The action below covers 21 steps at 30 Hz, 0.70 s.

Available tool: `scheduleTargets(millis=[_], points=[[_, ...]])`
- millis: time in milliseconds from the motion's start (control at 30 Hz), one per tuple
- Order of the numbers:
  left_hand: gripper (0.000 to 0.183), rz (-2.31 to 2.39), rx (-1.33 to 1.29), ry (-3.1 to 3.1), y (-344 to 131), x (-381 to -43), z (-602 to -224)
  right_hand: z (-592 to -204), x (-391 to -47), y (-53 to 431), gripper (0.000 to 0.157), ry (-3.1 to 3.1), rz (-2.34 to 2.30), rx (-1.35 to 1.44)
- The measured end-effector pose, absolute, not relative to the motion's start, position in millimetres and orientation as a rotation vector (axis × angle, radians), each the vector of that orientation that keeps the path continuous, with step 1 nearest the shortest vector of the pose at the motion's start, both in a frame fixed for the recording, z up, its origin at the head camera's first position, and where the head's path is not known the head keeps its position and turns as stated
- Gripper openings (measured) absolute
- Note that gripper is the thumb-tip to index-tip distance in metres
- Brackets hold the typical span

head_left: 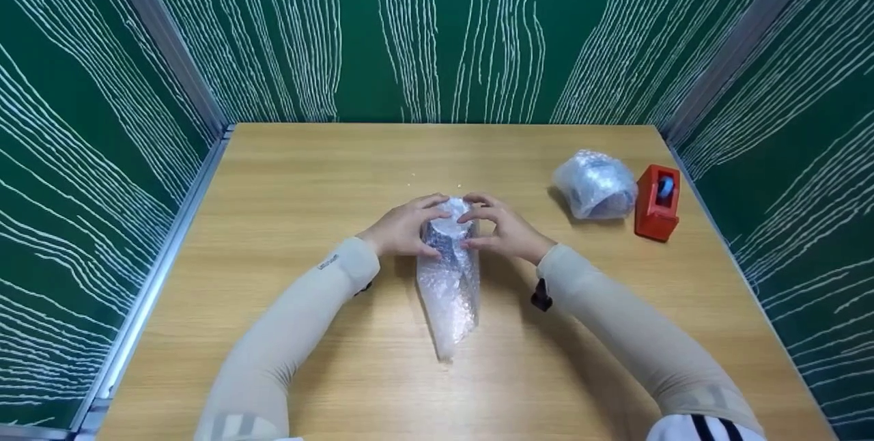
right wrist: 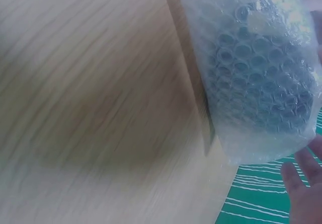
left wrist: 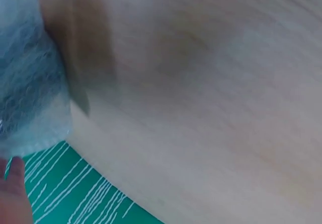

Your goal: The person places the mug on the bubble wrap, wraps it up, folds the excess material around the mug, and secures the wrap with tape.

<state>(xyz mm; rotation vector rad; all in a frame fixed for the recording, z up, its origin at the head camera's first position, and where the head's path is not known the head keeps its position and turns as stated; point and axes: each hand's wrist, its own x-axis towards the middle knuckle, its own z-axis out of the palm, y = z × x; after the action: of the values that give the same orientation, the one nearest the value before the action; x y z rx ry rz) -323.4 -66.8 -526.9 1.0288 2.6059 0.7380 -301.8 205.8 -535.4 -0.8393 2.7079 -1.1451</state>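
Observation:
A dark item in clear bubble wrap (head_left: 447,277) lies lengthwise on the table before me. Its near end tapers into a loose flap of wrap, and its far end is wider. My left hand (head_left: 407,226) curves round the left side of that far end, thumb toward me. From the right, my right hand (head_left: 505,228) bends its fingers over the same end. In the right wrist view the bubbles (right wrist: 251,78) show over something dark, with fingers (right wrist: 302,173) at the wrap's edge. The left wrist view catches only the side of the wrap (left wrist: 30,78).
A second bubble-wrapped bundle (head_left: 595,185) sits at the back right. Beside it stands a red tape dispenser (head_left: 657,202) with a blue roll. Green panels (head_left: 444,38) with white lines enclose the wooden table (head_left: 307,175) at the back and sides.

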Motion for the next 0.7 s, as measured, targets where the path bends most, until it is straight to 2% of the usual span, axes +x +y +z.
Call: scheduleTargets(millis=[367,700], points=[[0.062,0.782,1.15,2.751,-55.5,-322.0,-542.1,-544.7,-305.7,199.8,0.024,2.793,-1.198,-0.894],[0.065,0.755,1.167,2.687,-60.5,-322.0,-540.2,-555.2,-301.8,194.9,0.024,2.854,-1.273,-0.954]])
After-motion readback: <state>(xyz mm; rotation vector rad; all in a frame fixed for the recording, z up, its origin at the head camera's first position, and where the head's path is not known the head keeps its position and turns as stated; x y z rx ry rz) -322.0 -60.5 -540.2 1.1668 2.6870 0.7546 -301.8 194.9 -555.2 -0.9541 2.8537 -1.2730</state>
